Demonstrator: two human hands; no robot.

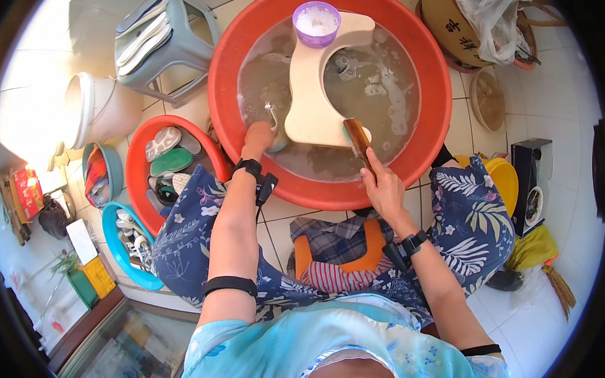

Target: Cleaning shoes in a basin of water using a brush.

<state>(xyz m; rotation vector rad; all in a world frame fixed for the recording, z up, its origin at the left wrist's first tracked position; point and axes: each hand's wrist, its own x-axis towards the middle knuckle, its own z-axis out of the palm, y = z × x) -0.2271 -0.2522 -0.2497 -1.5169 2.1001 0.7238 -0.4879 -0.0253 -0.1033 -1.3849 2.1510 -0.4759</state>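
Observation:
My left hand [259, 136] is dipped in the murky water of a large red plastic basin [225, 156]. It grips a pale, partly sunken shoe [279, 142]; water hides the fingertips and most of the shoe. A wooden-handled scrubbing brush [359, 137] with greenish bristles is in my right hand [384, 186], over the basin's near right side. The brush head overlaps the near end of a cream, curved plastic stool [307, 99] standing in the water. On the stool's far end sits a purple bowl [317, 41] of white powder.
Left of the basin, a smaller red basin [132, 165] holds shoes and a blue basin [109, 235] holds more. A grey stool [143, 69] bears insoles. A white bucket [104, 106] lies nearby. A large brown pot [446, 19] stands at the far right.

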